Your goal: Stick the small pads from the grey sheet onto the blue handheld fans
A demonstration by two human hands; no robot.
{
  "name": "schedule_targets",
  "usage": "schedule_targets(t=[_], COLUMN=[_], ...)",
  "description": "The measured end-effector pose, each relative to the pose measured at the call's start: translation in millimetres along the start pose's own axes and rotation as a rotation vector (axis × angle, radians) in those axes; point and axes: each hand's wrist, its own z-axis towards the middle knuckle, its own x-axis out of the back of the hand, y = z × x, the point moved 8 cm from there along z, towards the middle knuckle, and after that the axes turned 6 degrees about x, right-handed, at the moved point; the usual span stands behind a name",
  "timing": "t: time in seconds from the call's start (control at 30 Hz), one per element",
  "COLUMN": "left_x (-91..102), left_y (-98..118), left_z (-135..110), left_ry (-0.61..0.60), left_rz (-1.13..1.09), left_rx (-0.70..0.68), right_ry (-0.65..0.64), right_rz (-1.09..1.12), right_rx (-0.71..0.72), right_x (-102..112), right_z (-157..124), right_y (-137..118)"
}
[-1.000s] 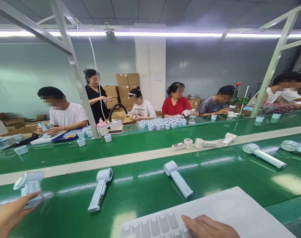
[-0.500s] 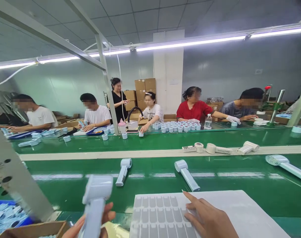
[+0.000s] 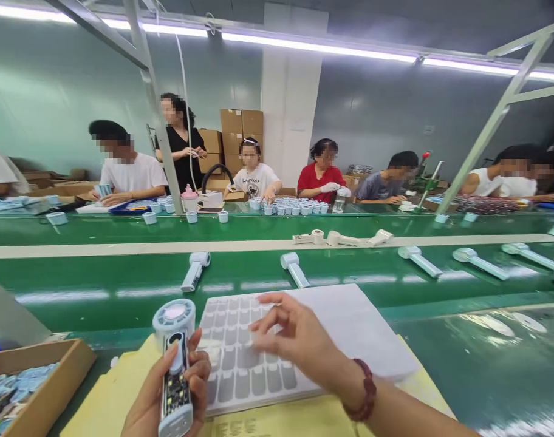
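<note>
In my left hand (image 3: 186, 376) is a pale blue handheld fan (image 3: 174, 318), held upright with its round grille toward me. Its handle is uncovered on this side, showing a circuit board, and my thumb lies against the button area. My right hand (image 3: 286, 337) is over a white sheet of grey labels (image 3: 225, 385), with the index finger stretched out and the thumb apart from it. The fingertips are slightly blurred, and whether they touch a label is unclear. Below the label sheet lies yellow paper (image 3: 108, 388).
Several pale blue fans, including one fan (image 3: 197, 270), lie on the green conveyor belt (image 3: 99, 276). White fans (image 3: 345, 238) rest on the divider strip. A cardboard box (image 3: 76, 367) of small parts stands at left. Co-workers sit across the belt beside many small cups (image 3: 295, 209).
The view has turned right and downward. The fan in my left hand has rotated, now showing its grille and circuit board. My right hand has shifted left over the labels.
</note>
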Motion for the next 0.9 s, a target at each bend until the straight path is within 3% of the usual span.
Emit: schedule_targets(t=[0.07, 0.2, 0.37, 0.6, 0.9], left_x=[-6.2, -4.3, -7.9, -10.7, -7.9], left_y=[-9, -18, -27, -28, -28], left_z=[-4, -11, -23, -25, -26], left_ry=[0.07, 0.246, 0.269, 0.234, 0.278], left_rz=[-0.081, -0.053, -0.083, -0.034, -0.014], left_rx=[0.054, 0.044, 0.058, 0.036, 0.041], right_ry=[-0.088, 0.009, 0.142, 0.135, 0.117], right_rz=[0.317, 0.575, 0.572, 0.556, 0.521], right_rx=[-0.082, -0.141, -0.172, -0.178, -0.2], right_x=[-34, -64, -66, -66, -64], right_z=[-18, -37, -42, -46, -44], right_y=[-16, -29, -17, -16, -19])
